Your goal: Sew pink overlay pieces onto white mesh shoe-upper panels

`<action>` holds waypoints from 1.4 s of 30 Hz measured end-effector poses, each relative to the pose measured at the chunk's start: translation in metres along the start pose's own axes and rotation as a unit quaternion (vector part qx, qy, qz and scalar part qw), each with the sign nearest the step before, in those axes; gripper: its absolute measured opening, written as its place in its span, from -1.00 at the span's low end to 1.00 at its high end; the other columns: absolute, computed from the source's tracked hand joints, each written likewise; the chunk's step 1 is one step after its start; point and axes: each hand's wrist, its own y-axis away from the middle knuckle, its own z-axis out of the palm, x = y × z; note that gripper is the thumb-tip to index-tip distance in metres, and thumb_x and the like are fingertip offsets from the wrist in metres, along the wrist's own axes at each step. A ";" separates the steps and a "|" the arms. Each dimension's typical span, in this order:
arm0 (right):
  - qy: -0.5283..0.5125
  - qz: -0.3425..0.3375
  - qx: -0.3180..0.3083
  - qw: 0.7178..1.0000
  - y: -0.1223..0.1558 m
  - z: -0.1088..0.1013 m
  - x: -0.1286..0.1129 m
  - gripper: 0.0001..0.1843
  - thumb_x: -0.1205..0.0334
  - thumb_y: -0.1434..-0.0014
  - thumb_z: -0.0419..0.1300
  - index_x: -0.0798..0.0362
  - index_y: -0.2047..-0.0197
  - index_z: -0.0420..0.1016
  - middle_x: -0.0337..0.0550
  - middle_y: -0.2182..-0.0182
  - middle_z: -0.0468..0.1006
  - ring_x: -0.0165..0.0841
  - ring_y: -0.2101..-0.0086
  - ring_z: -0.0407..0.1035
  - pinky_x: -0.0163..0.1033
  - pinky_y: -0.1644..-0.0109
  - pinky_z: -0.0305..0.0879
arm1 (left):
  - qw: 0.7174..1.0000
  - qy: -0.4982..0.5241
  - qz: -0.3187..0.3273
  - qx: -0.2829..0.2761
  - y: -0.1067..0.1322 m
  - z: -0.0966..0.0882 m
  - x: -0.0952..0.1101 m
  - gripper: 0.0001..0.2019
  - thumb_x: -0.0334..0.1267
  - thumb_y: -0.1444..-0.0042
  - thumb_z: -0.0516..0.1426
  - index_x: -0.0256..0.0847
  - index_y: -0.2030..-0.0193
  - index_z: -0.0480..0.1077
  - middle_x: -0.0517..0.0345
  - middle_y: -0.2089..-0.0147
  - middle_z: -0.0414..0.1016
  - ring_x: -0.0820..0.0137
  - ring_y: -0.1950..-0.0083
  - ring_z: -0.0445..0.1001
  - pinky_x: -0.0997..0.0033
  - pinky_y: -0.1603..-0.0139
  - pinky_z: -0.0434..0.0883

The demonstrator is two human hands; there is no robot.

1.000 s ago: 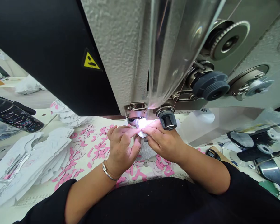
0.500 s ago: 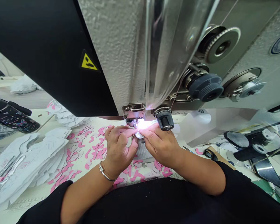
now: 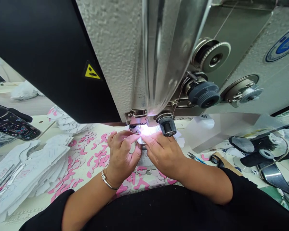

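A grey sewing machine towers over both hands, its lamp throwing a bright glare around the presser foot. Just in front of the foot, my left hand pinches the edge of a white mesh fabric piece between fingers and thumb. From the other side my right hand holds the same piece, its fingertips close to the left ones. The fabric runs under the needle area, where glare hides the stitching. Part of the mesh also shows below, between the wrists.
Pink and grey curved scraps cover the table left of and below the hands. Stacked white cut pieces lie at left, beside a dark patterned bottle. Blue-handled tweezers and a black thread cone lie at right.
My view has shifted slightly, so the machine's dials appear further left and lower. Both hands keep their pinch on the fabric, almost in place; the tweezers at right show more.
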 end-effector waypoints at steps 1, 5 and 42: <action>0.005 -0.002 -0.006 1.000 0.000 -0.001 -0.001 -0.65 0.30 -0.30 0.08 0.12 -0.14 0.39 -0.04 0.18 0.52 -0.19 0.14 0.35 -0.04 0.01 0.29 | 1.000 0.001 -0.001 0.000 0.000 0.000 0.000 -0.67 -0.41 -0.08 0.22 -0.13 0.00 0.33 -0.01 0.06 0.43 0.18 -0.01 0.43 -0.03 -0.15 0.25; 0.013 -0.008 -0.006 1.000 0.000 -0.003 -0.005 -0.64 0.28 -0.31 0.07 0.14 -0.14 0.39 -0.04 0.18 0.52 -0.18 0.16 0.34 -0.04 0.00 0.27 | 1.000 0.006 -0.003 0.000 0.001 0.001 0.002 -0.65 -0.42 -0.07 0.23 -0.11 0.00 0.34 -0.03 0.03 0.39 0.16 -0.04 0.42 -0.05 -0.13 0.27; -0.180 0.039 -0.015 0.983 -0.012 -0.001 0.024 -0.74 0.22 -0.24 0.18 -0.04 0.01 0.52 -0.07 0.19 0.43 -0.23 0.11 0.27 -0.02 -0.05 0.34 | 1.000 0.009 -0.002 -0.018 -0.004 -0.008 0.003 -0.67 -0.38 -0.10 0.21 -0.08 -0.02 0.37 0.01 0.04 0.43 0.17 -0.04 0.44 -0.01 -0.15 0.25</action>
